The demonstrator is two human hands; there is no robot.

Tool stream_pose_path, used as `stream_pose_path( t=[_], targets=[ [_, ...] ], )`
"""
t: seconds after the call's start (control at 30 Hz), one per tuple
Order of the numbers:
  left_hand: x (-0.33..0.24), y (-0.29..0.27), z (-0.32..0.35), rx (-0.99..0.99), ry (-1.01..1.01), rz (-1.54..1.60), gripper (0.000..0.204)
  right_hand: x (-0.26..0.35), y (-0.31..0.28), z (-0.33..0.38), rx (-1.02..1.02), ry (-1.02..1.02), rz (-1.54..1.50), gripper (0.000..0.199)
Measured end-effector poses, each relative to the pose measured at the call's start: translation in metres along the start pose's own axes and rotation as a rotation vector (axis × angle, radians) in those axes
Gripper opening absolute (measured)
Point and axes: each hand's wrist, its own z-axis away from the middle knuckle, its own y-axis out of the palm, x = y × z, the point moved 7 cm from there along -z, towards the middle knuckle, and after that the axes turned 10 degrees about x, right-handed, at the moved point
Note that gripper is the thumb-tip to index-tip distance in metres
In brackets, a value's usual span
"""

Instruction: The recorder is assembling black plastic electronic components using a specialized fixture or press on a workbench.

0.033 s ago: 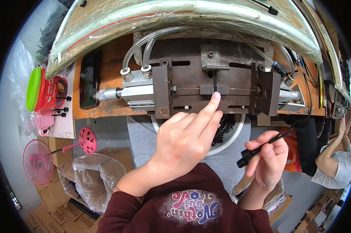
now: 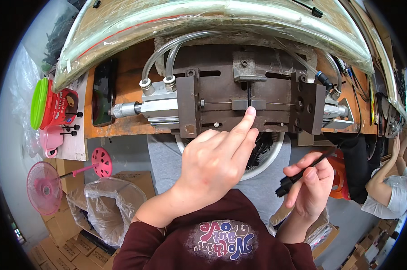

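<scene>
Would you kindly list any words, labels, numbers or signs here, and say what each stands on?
I won't copy wording, only say where it stands.
Sweatshirt: large multicoloured lettering, upside down in this view.
Red bucket: pale lettering on its side.
Cardboard boxes: dark print, too small to read.
Black part in the right hand: none legible.

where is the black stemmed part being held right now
In the head view, the black stemmed part is lower right of centre, in the person's right hand, below the right end of the brown metal fixture.
</scene>
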Motion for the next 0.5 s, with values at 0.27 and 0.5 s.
stream_pose_path(
  t=[0.27,0.5],
  targets=[
    [-0.0007,-0.0002,-0.0013,0.026,-0.014,-0.010,0.025,-0.0060,-0.0038,0.0018,-0.027,0.027,0.167,0.021],
    [0.0052,0.0079,0.0044,-0.029,-0.047,0.133,0.025,-0.0084,-0.0007,0.0001,-0.108,-0.020,0.282,0.015]
  ],
)
